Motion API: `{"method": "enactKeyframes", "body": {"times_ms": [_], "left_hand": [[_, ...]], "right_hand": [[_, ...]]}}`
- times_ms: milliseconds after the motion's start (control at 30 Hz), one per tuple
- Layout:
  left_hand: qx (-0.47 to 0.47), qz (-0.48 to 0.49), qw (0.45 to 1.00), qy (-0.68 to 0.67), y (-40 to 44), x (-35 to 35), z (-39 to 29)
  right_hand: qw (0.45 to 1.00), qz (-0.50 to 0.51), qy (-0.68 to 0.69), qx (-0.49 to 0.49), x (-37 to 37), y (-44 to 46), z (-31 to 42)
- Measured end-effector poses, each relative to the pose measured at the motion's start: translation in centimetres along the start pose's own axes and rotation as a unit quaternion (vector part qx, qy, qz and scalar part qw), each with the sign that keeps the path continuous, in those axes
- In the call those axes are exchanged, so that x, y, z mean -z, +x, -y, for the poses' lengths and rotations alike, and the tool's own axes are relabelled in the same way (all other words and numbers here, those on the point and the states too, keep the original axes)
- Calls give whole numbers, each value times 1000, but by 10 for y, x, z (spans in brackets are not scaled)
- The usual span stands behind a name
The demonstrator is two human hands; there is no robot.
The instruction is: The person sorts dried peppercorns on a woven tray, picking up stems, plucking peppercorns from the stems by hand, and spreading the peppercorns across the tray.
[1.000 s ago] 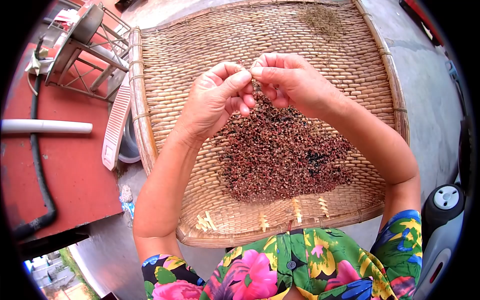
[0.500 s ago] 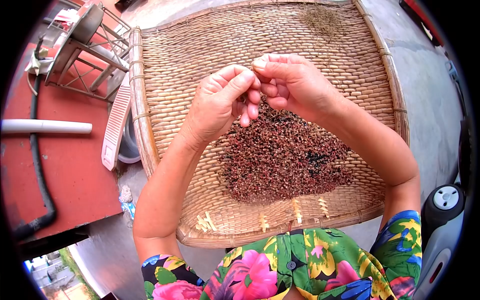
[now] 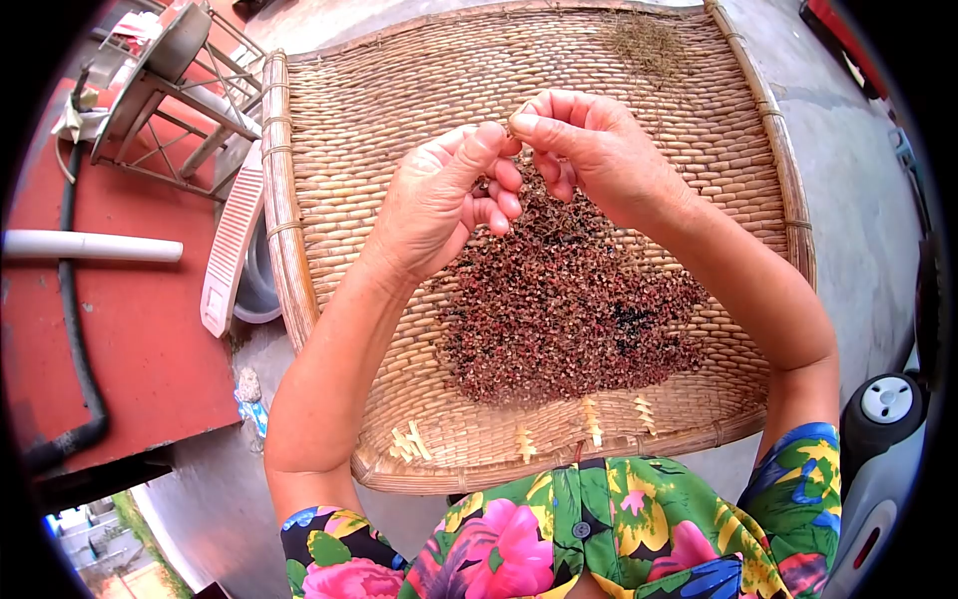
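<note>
Both hands are raised over a large woven bamboo tray (image 3: 349, 180), their fingertips close together. My left hand (image 3: 439, 200) pinches with thumb and forefinger; whatever sits in the pinch is too small to make out. Beside it, my right hand (image 3: 589, 145) also has thumb pressed to forefinger, perhaps around a tiny bit that I cannot name. Below them spreads a heap of dried reddish-brown husks (image 3: 559, 319) mixed with small black seeds (image 3: 634, 319). The top of the heap is partly hidden by the hands.
A tuft of dry stalks (image 3: 644, 45) lies at the tray's far right. To the left are a metal-framed stand (image 3: 185, 110), a white ribbed board (image 3: 232, 245), a basin (image 3: 261, 280), a white pipe (image 3: 95, 247) and a black hose (image 3: 75, 339). A wheel (image 3: 888, 399) stands at right.
My right hand has risen slightly and its lower fingers have shifted. My left hand has turned a little, its fingers curling differently. The heap looks the same.
</note>
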State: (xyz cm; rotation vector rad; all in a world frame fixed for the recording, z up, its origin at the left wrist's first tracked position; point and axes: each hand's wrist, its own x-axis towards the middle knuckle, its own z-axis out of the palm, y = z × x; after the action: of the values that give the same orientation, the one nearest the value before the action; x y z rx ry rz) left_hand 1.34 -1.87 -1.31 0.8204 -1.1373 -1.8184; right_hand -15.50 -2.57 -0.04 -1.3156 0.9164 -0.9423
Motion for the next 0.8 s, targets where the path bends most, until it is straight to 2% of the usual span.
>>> {"method": "enactKeyframes", "body": {"times_ms": [100,167,200,267,300,333,367,400,467,500,567,633,700,767,800], "left_hand": [[9,-3,1000,18,0,2,-1],[23,24,999,17,0,8,-2],[23,24,999,16,1,8,-2],[46,75,983,-161,3,7,-4],[47,75,983,-162,2,5,-6],[47,77,975,-204,2,3,-9],[47,79,965,-245,1,2,-10],[47,82,962,-257,2,2,-10],[46,85,958,-271,0,2,-12],[47,89,954,-284,0,2,-14],[45,82,954,-284,0,2,-15],[48,74,955,-284,-1,3,-15],[30,28,966,-254,2,4,-14],[21,-32,994,-101,4,9,-9],[42,-72,996,-36,4,11,-7]], "right_hand": [[999,22,-31,-9,1,0,3],[995,-43,85,0,9,9,3],[993,-88,54,51,15,14,14],[955,-143,-127,225,44,37,27],[904,-188,-272,271,57,45,39],[825,-250,-406,304,70,53,52],[737,-257,-526,339,95,64,52],[671,-243,-647,267,120,71,49],[585,-294,-738,164,127,62,40],[608,-250,-751,62,127,61,46],[759,-164,-600,192,116,56,38],[919,-100,-371,89,64,31,44],[877,-52,-434,199,42,18,18],[874,30,-460,152,31,9,10],[874,64,-474,88,29,6,1]]}}
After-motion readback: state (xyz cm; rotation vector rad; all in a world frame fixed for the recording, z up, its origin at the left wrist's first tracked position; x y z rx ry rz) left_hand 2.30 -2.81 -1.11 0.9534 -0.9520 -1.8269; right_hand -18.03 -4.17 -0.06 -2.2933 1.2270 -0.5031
